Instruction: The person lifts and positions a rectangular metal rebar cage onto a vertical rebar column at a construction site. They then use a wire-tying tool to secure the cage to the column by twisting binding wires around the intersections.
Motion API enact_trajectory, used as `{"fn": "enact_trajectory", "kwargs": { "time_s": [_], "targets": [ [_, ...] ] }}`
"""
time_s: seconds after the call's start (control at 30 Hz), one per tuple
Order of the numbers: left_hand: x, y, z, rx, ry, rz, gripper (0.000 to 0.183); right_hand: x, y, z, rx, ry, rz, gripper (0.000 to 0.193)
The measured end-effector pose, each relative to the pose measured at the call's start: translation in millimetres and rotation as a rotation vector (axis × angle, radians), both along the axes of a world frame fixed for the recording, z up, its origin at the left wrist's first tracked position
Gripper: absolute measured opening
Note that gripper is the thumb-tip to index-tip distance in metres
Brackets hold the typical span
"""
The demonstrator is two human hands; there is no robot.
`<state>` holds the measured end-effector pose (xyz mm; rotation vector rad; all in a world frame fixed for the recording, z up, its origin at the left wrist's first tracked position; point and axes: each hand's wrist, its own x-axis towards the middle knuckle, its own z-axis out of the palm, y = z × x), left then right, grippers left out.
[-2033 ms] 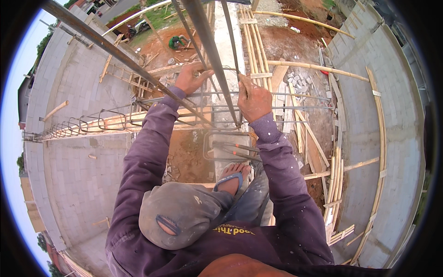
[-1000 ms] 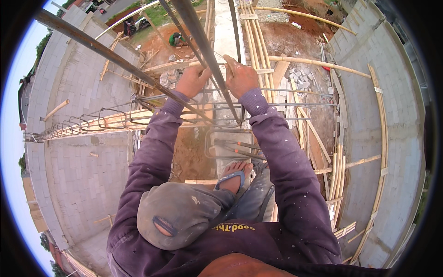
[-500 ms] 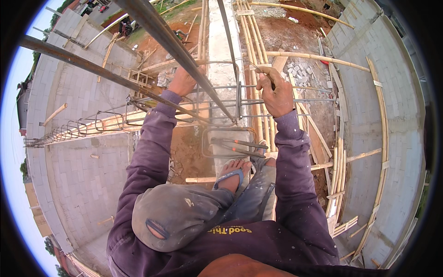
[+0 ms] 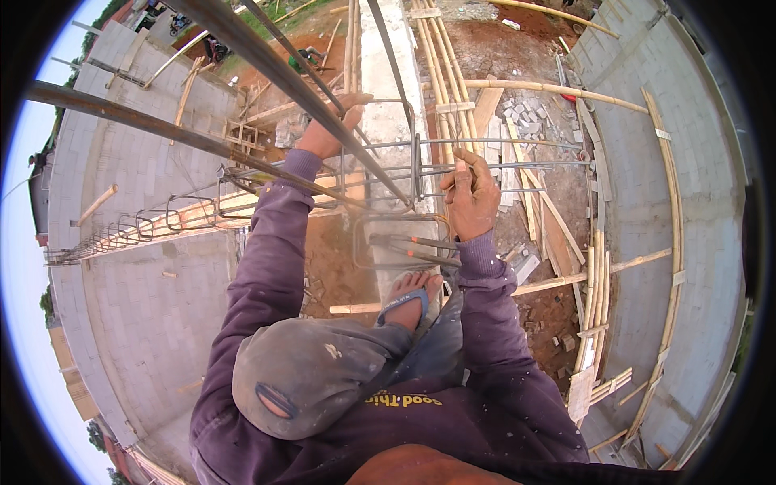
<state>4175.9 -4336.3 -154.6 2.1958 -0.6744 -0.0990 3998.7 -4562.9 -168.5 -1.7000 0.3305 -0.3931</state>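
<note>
My left hand [image 4: 327,129] is closed at the top corner of a bent steel stirrup [image 4: 394,101], behind the slanting upright rebars [image 4: 275,65]. On the other side of the stirrup, my right hand [image 4: 473,198] pinches thumb and forefinger together beside the horizontal rebars [image 4: 517,166]. Whatever is between those fingertips is too small to make out. Below the hands another stirrup [image 4: 357,242] lies around a tool with two dark handles and orange bands [image 4: 432,242], near my sandalled foot [image 4: 404,305].
I am above a narrow concrete wall top [image 4: 384,56], with ground far below on both sides. Bamboo poles [image 4: 440,73] run along its right side. A rebar cage [image 4: 174,214] over planks reaches left. Block walls [image 4: 153,323] flank the space. Rubble [image 4: 525,117] lies below right.
My right hand has come down and slightly left, nearer the horizontal rebars. The thin wire seen at its fingertips earlier no longer shows clearly. My left hand has shifted slightly up and right.
</note>
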Motion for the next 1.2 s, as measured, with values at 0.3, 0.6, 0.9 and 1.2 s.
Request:
{"fn": "enact_trajectory", "kwargs": {
  "time_s": [0.3,0.6,0.9,1.2],
  "targets": [
    [3,8,-3,-0.032,0.047,-0.067,0.050,122,-43,4,-0.783,-0.025,0.029,0.034],
    [-47,14,35,0.327,-0.164,0.291,0.032,159,-60,-15,-1.199,-0.454,0.276,0.042],
    [-45,-48,22,0.099,-0.174,0.141,0.031,164,-61,-1,-1.290,-0.506,0.397,0.037],
    [-13,-76,0,0.151,0.065,0.145,0.021,175,-57,9,-1.249,-0.558,0.365,0.029]
  ]
}}
